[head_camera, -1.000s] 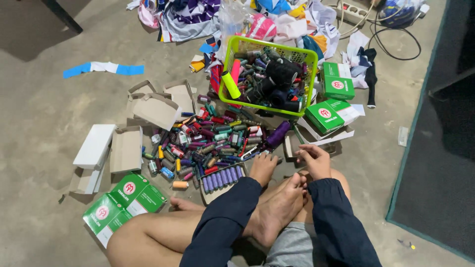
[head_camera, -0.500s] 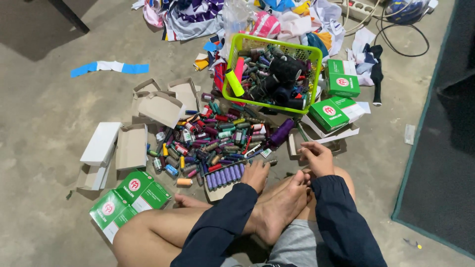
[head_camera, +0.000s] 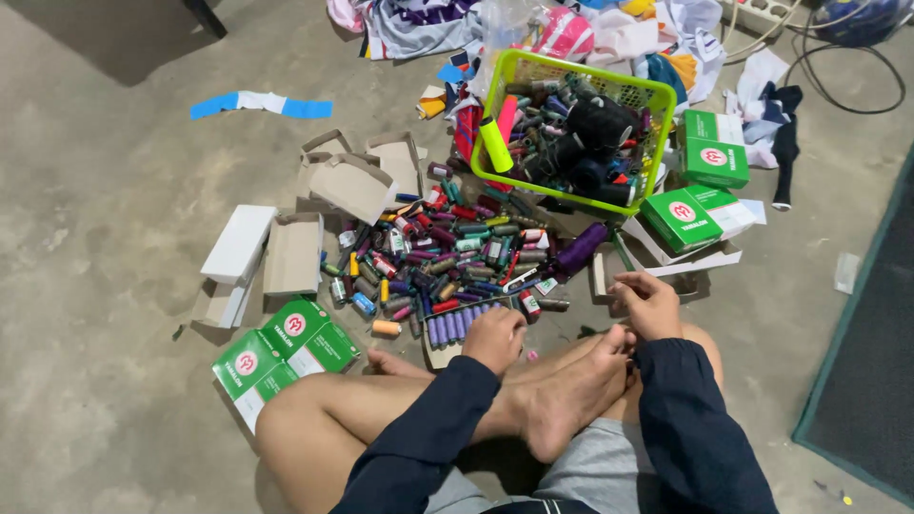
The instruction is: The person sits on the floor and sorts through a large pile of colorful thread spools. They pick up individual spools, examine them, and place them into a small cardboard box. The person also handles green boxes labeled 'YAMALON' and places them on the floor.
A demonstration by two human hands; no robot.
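- Left hand (head_camera: 494, 337) rests curled on the small box of purple thread spools (head_camera: 455, 327); its grip is unclear.
- Right hand (head_camera: 649, 303) hangs loosely curled near an open cardboard box (head_camera: 604, 273).
- Green boxes (head_camera: 286, 345) with round red-and-white labels lie beside the knee.

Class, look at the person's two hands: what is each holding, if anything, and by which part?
The left hand rests on the row of purple thread spools in a small box, at its right end; a closed grip cannot be told. The right hand is curled, its contents hidden.
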